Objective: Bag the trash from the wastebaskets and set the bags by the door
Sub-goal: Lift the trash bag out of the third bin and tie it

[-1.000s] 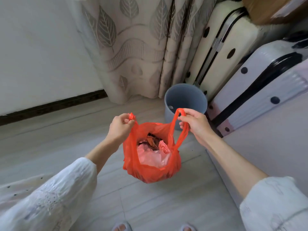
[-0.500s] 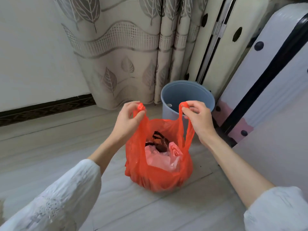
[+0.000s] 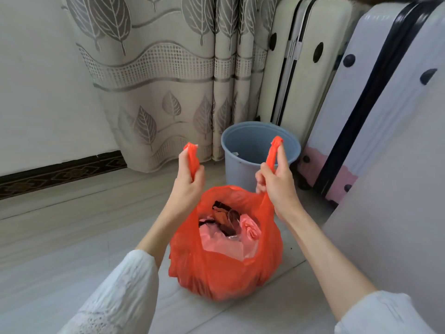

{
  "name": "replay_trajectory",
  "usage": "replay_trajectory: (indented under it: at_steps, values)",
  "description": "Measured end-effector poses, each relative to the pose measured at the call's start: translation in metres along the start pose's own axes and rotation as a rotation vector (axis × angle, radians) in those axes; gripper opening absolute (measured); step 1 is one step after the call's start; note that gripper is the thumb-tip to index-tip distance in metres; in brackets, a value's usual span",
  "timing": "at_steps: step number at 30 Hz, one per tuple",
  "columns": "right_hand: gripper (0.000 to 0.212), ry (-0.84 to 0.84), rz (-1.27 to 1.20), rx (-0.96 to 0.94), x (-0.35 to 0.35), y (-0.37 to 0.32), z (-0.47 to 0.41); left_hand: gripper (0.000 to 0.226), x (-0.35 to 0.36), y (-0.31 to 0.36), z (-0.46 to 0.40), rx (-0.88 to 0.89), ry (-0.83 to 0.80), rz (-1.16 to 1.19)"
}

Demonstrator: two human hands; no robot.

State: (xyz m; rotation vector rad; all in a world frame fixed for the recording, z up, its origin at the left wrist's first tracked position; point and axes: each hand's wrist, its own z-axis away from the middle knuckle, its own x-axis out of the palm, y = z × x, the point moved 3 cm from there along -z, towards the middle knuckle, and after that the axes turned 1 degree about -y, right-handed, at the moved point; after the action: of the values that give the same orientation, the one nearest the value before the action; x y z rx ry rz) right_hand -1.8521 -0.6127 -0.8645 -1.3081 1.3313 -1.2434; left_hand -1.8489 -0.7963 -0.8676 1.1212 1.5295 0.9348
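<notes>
Orange bag (image 3: 226, 266) on floor, left hand (image 3: 189, 183) and right hand (image 3: 277, 182) each in closed grip on 1 handle, blue wastebasket (image 3: 237, 168) behind

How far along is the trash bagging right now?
Done: the trash sits inside the orange bag on the floor, out of the blue wastebasket, which shows only a small scrap inside. In hand: the left hand and right hand each hold a handle up, untied. Left: tying it and carrying it to the door, which isn't in view.

View from the camera on my head.
It looks forward and down, close over my outstretched arms, at the floor (image 3: 60, 249) and the curtain (image 3: 156, 68).
</notes>
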Motion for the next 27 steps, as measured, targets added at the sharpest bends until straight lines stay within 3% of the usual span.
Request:
replay_trajectory:
  at_steps: [5, 8, 11, 13, 14, 17, 19, 21, 27]
  values:
    - [0.016, 0.178, -0.04, 0.04, -0.002, 0.004, 0.007, 0.013, -0.007, -0.013, 0.002, -0.043, 0.095, -0.028]
    - [0.033, 0.224, -0.045, 0.001, -0.008, 0.006, 0.01, 0.03, -0.018, -0.017, 0.004, -0.065, 0.142, 0.002]
    - [0.061, 0.104, 0.125, 0.03, -0.012, 0.018, 0.016, 0.033, -0.024, -0.018, 0.008, -0.082, 0.167, 0.055]
    - [0.068, 0.024, 0.288, 0.067, -0.013, 0.036, 0.018, 0.032, -0.022, -0.018, 0.007, -0.084, 0.155, 0.13]
    - [0.061, -0.012, 0.401, 0.044, -0.013, 0.045, 0.018, 0.032, -0.021, -0.017, 0.007, -0.083, 0.142, 0.147]
    - [0.013, -0.067, 0.608, -0.024, -0.006, 0.065, 0.015, 0.03, -0.016, -0.01, 0.009, -0.048, 0.088, 0.139]
    - [0.038, -0.019, 0.447, 0.053, 0.001, 0.068, 0.014, 0.03, -0.018, -0.008, 0.012, -0.012, 0.099, 0.13]
    - [0.05, 0.082, 0.206, 0.157, 0.004, 0.066, 0.013, 0.035, -0.027, -0.01, 0.016, 0.004, 0.204, 0.122]
    - [0.042, 0.388, -0.228, 0.31, -0.014, 0.074, 0.014, 0.054, -0.06, -0.048, 0.031, -0.094, 0.47, 0.106]
